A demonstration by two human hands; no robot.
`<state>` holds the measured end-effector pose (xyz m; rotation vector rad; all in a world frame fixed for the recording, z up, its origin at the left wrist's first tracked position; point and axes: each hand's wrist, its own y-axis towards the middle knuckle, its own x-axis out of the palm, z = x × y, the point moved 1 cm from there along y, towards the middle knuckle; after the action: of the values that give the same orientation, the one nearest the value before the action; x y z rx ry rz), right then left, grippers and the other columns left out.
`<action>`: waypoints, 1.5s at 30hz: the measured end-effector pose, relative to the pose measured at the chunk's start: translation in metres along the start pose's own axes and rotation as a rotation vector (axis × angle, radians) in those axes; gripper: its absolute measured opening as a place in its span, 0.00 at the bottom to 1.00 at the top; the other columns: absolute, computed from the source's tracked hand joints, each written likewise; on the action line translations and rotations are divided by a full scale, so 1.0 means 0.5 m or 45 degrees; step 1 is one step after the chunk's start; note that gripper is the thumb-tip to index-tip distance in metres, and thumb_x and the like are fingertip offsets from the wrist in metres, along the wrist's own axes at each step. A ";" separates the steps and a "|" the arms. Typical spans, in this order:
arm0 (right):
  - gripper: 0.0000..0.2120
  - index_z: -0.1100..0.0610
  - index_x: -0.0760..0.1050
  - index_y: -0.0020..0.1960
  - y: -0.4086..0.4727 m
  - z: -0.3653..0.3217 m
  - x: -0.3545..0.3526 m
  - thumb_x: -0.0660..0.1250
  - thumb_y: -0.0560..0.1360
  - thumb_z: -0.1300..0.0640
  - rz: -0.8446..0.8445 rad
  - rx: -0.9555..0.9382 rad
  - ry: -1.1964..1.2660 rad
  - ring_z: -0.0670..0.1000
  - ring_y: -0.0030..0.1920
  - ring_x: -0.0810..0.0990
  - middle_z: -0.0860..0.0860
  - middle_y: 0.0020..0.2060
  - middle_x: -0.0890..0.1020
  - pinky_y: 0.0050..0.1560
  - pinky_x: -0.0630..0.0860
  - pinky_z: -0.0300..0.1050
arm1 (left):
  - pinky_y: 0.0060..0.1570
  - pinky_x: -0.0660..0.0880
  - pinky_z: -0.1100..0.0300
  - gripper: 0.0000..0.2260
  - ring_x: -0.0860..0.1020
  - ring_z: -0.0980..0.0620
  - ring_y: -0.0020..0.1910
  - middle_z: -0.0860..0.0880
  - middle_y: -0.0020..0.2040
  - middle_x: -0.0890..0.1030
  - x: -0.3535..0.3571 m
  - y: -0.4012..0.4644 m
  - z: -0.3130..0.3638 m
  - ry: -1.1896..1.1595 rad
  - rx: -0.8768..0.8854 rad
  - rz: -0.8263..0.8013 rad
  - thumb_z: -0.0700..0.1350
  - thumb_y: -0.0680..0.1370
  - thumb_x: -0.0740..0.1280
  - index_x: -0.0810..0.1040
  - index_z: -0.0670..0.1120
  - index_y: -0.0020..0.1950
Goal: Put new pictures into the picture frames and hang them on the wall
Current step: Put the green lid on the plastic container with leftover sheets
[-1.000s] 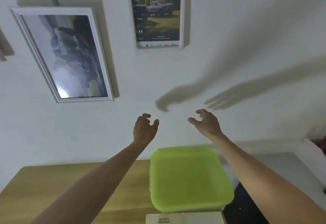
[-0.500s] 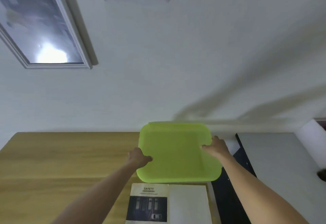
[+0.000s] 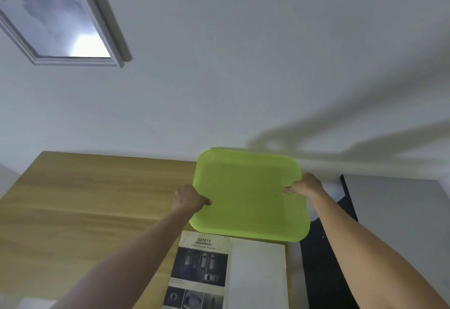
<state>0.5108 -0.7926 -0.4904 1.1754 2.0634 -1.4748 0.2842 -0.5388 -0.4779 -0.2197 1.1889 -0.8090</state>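
Note:
A lime-green square tray [image 3: 248,192] is held over the right end of the wooden table [image 3: 85,199], close to the wall. My left hand [image 3: 188,199] grips its left rim and my right hand [image 3: 305,185] grips its right rim. A white-framed picture [image 3: 56,14] hangs on the wall at the upper left, with glare on its glass. Below the tray on the table lie a printed sheet headed "SAFETY" [image 3: 201,272] with dark car photos and a plain white sheet [image 3: 258,277] beside it.
A grey surface [image 3: 394,213] with a dark gap [image 3: 323,260] stands to the right of the table. The white wall [image 3: 243,65] carries the shadows of my arms. A pale object [image 3: 31,302] peeks in at the bottom left.
My hands dropped from the wall to the green tray and closed on its two sides. The view tilted down, so the second hung picture left the frame and the sheets came into sight.

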 end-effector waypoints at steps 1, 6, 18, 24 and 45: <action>0.36 0.63 0.72 0.64 0.003 0.005 0.000 0.80 0.65 0.46 -0.010 -0.010 0.013 0.60 0.62 0.77 0.57 0.60 0.78 0.54 0.75 0.44 | 0.38 0.73 0.55 0.24 0.78 0.44 0.49 0.43 0.52 0.79 -0.002 0.001 -0.001 -0.021 0.000 0.009 0.53 0.65 0.80 0.75 0.42 0.51; 0.23 0.57 0.80 0.52 -0.005 0.014 -0.014 0.81 0.63 0.49 -0.017 -0.130 0.092 0.56 0.55 0.81 0.52 0.51 0.84 0.59 0.78 0.51 | 0.42 0.77 0.53 0.26 0.77 0.44 0.47 0.46 0.49 0.79 -0.019 -0.005 -0.006 -0.131 0.020 0.034 0.53 0.64 0.81 0.74 0.43 0.53; 0.34 0.53 0.73 0.66 -0.141 -0.030 0.045 0.79 0.64 0.70 -0.288 -0.306 0.609 0.55 0.51 0.85 0.54 0.52 0.85 0.56 0.80 0.52 | 0.57 0.75 0.48 0.34 0.77 0.41 0.59 0.41 0.59 0.79 -0.141 0.024 -0.136 -0.449 0.091 0.032 0.46 0.63 0.83 0.74 0.38 0.64; 0.15 0.56 0.86 0.47 -0.178 -0.121 0.173 0.82 0.61 0.58 -0.062 -0.353 0.515 0.53 0.48 0.85 0.51 0.43 0.87 0.56 0.80 0.51 | 0.56 0.76 0.48 0.30 0.77 0.41 0.57 0.43 0.56 0.80 -0.226 0.053 -0.254 -0.502 0.031 0.080 0.45 0.63 0.82 0.76 0.38 0.60; 0.52 0.46 0.48 0.81 -0.313 -0.397 0.586 0.78 0.68 0.47 -0.205 -0.392 -0.045 0.61 0.79 0.52 0.56 0.80 0.47 0.75 0.61 0.60 | 0.52 0.78 0.46 0.37 0.77 0.40 0.55 0.41 0.55 0.79 -0.394 0.293 -0.568 -0.295 -0.094 0.125 0.56 0.54 0.84 0.79 0.39 0.56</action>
<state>0.2494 -0.5086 -0.5145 0.8756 2.3033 -1.1759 0.0707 -0.2333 -0.5242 -0.3050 1.0035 -0.6357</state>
